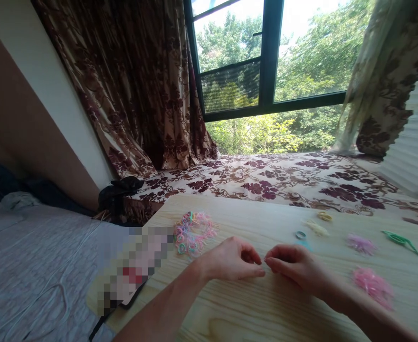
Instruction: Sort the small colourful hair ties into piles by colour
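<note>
My left hand point(234, 259) is over the middle of the wooden table, fingers curled in toward the thumb. Facing it, my right hand point(294, 263) is closed in a pinch, its fingertips a small gap from the left ones. Anything between the fingertips is too small to make out. Left of my hands lies a ring-shaped heap of mixed-colour elastic bands point(194, 232). Beyond my right hand are a few blue-green bands point(301, 238), pale yellow bands point(317, 228) and darker yellow bands point(325, 216). Purple bands point(361, 244) and a larger pink pile point(373, 287) lie further right.
A green looped cord-like piece point(403, 242) lies at the table's right. On the left edge is a blurred-out flat object point(137, 270), perhaps a phone. The pale wooden table point(237, 209) borders a flower-patterned window seat point(266, 178) and a bed point(34, 266) with white cables.
</note>
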